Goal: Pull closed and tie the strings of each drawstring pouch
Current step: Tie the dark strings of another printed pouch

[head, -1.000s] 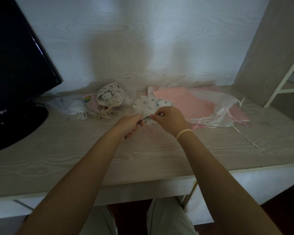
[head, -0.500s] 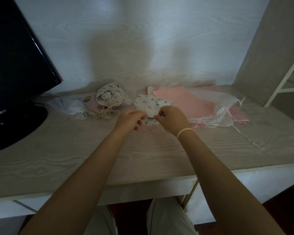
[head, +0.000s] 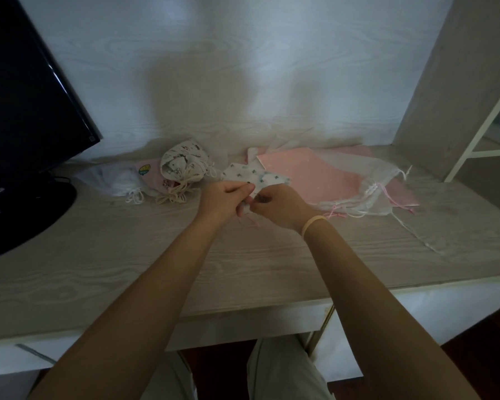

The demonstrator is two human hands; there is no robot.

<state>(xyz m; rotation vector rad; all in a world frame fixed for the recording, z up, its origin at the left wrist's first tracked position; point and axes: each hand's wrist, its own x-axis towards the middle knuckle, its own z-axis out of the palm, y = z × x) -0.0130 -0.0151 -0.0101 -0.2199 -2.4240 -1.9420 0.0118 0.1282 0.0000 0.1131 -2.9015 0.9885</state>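
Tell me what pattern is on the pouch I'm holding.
The pouch is white with small green and blue motifs, seen in the head view.

Dim wood-grain desk, pale wall

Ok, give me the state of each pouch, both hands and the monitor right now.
Small white floral-print fabric pouch: on desk, pinched by both hands.
Left hand: pinching the pouch's string end.
Right hand: pinching too.
White patterned cloth pouch: cinched, strings tied.
Sheer white organza pouch: flat, strings loose.
Black monitor: screen dark.
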